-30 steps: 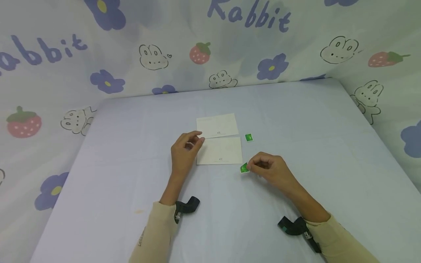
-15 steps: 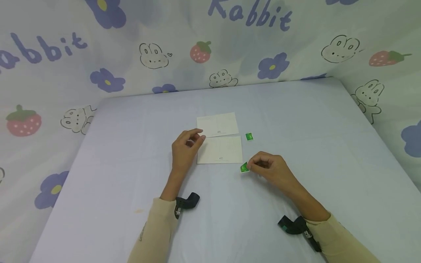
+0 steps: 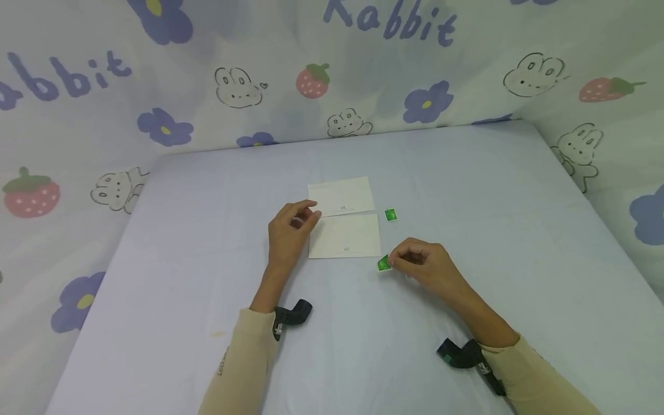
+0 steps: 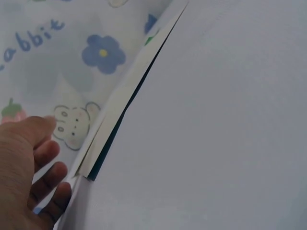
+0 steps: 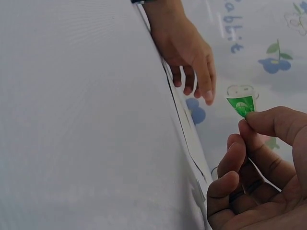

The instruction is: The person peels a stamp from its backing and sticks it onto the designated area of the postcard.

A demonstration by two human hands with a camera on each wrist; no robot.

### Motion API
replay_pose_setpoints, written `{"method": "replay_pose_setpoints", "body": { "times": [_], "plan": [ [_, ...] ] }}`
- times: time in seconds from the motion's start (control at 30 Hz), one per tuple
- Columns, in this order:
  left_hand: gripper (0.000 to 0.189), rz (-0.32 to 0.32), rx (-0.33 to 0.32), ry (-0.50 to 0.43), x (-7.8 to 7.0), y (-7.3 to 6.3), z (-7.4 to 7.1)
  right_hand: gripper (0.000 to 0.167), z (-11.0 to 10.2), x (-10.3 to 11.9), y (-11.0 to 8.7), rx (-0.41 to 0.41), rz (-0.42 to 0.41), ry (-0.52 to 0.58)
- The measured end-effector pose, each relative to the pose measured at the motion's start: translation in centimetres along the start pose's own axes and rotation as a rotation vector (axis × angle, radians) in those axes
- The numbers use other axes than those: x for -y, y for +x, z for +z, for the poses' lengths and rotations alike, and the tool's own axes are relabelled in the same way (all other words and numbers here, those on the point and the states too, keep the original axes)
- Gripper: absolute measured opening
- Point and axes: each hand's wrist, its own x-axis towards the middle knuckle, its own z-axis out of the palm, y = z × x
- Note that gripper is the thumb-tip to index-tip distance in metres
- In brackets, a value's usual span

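Note:
Two cream postcards [image 3: 342,191] lie one above the other on the white table, their small printed marks facing up. Between thumb and index finger, my right hand [image 3: 426,265] pinches a green stamp with a white border [image 5: 241,104] just off the lower postcard's [image 3: 347,237] near right corner. The stamp looks tilted in the right wrist view. My left hand [image 3: 287,236] hovers by the left edges of the postcards, fingers loosely bent and holding nothing. A second green stamp [image 3: 391,215] rests flat on the table, right of the upper postcard.
White cloth covers the table [image 3: 498,230]. A curtain [image 3: 280,52] printed with rabbits, flowers and strawberries stands behind it and at both sides. Black wrist cameras [image 3: 294,312] sit at the cuffs of the beige sleeves [image 3: 236,369].
My left hand has shifted up very slightly along the postcards' left edge. The right hand keeps its pinch on the stamp in nearly the same place. The head view has tilted a little.

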Motion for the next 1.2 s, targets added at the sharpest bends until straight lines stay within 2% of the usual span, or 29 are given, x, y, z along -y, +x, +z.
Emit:
{"method": "replay_pose_setpoints", "body": {
  "times": [0.23, 0.67, 0.9, 1.2],
  "plan": [
    [0.025, -0.011, 0.023, 0.004, 0.1, 0.5, 0.1, 0.009, -0.2, 0.0, 0.0, -0.005, -0.006, -0.013],
    [0.025, 0.008, 0.027, 0.039, 0.8, 1.1, 0.0, 0.006, -0.2, 0.0, 0.1, -0.009, 0.009, -0.014],
    [0.024, 0.032, 0.023, 0.067, 0.8, 1.5, -0.2, 0.011, -0.8, -0.5, 0.5, -0.042, 0.048, -0.05],
    [0.025, 0.018, 0.04, 0.061, 1.2, 1.7, -0.3, 0.012, -1.1, -0.7, 0.8, -0.051, 0.056, -0.038]
  ]
}}
